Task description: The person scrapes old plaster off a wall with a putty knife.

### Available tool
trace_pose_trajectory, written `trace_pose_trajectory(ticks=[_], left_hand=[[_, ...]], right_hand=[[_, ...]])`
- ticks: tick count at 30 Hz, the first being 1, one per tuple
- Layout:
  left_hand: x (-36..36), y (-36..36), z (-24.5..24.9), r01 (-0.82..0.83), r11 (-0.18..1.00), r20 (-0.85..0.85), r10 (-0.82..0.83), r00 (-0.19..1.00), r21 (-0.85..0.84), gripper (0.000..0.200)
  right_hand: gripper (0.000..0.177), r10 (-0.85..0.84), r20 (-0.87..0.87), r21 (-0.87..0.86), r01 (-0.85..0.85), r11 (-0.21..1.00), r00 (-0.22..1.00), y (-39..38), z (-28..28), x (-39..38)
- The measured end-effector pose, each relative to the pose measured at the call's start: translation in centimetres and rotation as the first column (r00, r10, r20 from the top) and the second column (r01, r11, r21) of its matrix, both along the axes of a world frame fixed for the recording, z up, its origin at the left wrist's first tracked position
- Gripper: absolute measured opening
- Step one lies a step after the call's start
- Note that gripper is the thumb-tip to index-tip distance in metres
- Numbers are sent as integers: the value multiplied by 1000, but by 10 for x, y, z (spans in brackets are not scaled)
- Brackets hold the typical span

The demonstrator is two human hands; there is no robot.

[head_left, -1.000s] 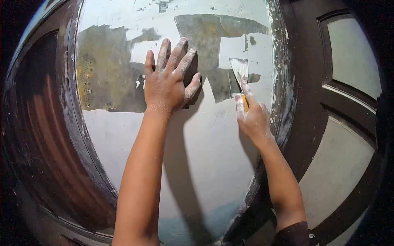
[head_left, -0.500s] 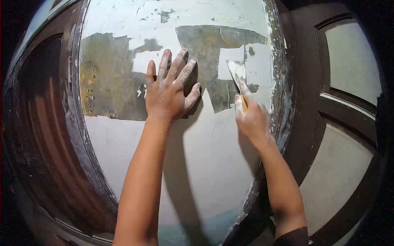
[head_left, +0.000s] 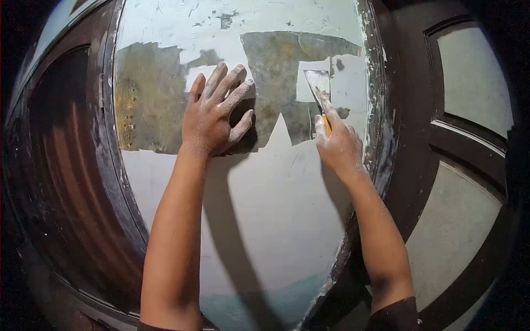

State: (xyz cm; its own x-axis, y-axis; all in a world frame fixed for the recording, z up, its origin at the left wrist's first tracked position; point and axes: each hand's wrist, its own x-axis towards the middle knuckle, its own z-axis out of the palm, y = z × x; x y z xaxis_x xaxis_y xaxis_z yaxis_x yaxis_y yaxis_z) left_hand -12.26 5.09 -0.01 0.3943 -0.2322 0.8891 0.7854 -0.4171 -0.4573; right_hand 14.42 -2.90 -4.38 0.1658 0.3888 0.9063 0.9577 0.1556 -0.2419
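My left hand (head_left: pixel 210 124), dusted white, has its fingers spread over the wall (head_left: pixel 265 204). It is over the lower edge of a bare grey-brown patch (head_left: pixel 146 94), with the thumb out to the right. A putty knife (head_left: pixel 319 84) with a yellow handle is in my right hand (head_left: pixel 339 146), index finger stretched along it towards the blade. The blade points upward and lies over a white area within the grey patch, near the wall's right side. White powder coats the right fingertips too.
A dark wooden door (head_left: pixel 469 132) with pale panels is on the right. At the left is another dark brown panelled door (head_left: pixel 61 138). Chipped, paint-spotted frame strips (head_left: pixel 376 94) border the wall. Pale paint covers the wall above and below the patch, bluish near the bottom.
My left hand has shifted left across the wall. The putty knife in my right hand has moved slightly upward. The view has also shifted a little.
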Motion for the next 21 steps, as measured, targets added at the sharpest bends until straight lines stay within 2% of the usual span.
trace_pose_trajectory(ticks=[1, 4, 7, 8, 10, 12, 14, 16, 18, 21], left_hand=[[0, 0, -2, -20, 1000, 3, 20, 1000, -8, 54], [-1, 0, -6, -24, 1000, 14, 24, 1000, -12, 55], [1, -1, -7, -19, 1000, 35, 19, 999, -11, 55], [0, -1, -7, -21, 1000, 39, 21, 999, -12, 55], [1, -3, -6, -36, 999, 38, 37, 999, -28, 55], [0, 0, -5, -15, 1000, 33, 16, 999, -14, 54], [-1, 4, -6, 0, 1000, 33, -1, 999, 20, 53], [-2, 5, -7, -14, 1000, 37, 14, 999, 18, 52], [-1, 4, -7, 10, 999, 43, -11, 999, 34, 52], [1, 8, -7, -29, 999, 67, 27, 997, 36, 52]], right_hand=[[56, 41, -32, -41, -42, 998, 999, -4, 5, -1], [55, -8, -19, -81, 7, 997, 1000, -9, -18, -6], [53, -8, -13, -39, 8, 999, 1000, -3, -36, -9], [53, 6, -12, -1, -6, 1000, 1000, -3, -36, -10], [53, -9, -49, -70, 5, 998, 999, 0, -11, -10], [52, 14, -52, 48, -12, 999, 999, 4, 6, -9], [50, 12, -68, 48, -9, 999, 998, 1, -2, -12], [48, 26, -84, -37, -29, 999, 996, -7, -23, -19], [45, 4, -44, 14, -3, 1000, 999, -3, -43, -17], [40, -25, -53, 34, 27, 999, 998, 3, -39, -12]])
